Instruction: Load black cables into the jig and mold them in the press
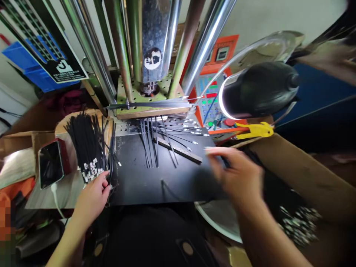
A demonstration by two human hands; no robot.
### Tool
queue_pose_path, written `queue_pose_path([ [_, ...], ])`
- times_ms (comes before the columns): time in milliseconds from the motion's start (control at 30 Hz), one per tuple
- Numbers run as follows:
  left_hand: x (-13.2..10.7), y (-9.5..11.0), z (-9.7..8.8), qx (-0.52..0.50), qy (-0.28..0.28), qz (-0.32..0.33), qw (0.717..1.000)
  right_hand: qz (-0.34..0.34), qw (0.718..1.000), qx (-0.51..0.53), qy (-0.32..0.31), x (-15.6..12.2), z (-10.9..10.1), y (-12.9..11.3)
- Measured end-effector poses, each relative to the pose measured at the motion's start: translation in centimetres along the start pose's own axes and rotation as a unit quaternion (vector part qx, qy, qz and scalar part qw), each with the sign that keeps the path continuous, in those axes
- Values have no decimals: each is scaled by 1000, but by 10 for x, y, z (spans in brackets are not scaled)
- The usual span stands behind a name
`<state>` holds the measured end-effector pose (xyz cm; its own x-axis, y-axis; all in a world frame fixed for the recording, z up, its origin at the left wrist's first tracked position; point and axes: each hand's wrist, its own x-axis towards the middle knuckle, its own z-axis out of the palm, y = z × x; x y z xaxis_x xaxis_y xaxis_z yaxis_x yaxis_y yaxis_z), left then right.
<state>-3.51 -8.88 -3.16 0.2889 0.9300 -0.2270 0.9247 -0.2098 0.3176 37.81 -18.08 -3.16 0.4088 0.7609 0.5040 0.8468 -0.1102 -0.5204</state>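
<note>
My left hand [93,198] rests at the left edge of the black work plate [139,181], its fingers pinched on the plug ends of a bundle of black cables [86,146] lying on a cardboard box. My right hand [236,174] is blurred by motion over the plate's right edge, fingers curled; a thin dark cable seems to run from them. Several loose black cables [151,146] lie fanned out on the plate under the press mould [151,105], beside a metal bar [180,150].
A vertical press with steel columns [200,44] rises behind the plate, with an orange control panel [214,89] to its right. A black lamp [258,89] hangs at right. A phone [50,163] lies on the left. Finished cables [297,222] pile at lower right.
</note>
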Motion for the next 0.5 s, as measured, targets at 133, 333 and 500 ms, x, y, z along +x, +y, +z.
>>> queue_pose_path([
  [133,-15,-9,-11,19,-3,5,1000,72,976,136,-156,18,61,-9],
  [333,-48,-53,-40,56,51,18,997,50,970,92,-220,32,68,-3],
  [500,-91,-120,-88,134,274,-38,951,-84,974,-47,-206,18,79,-9],
])
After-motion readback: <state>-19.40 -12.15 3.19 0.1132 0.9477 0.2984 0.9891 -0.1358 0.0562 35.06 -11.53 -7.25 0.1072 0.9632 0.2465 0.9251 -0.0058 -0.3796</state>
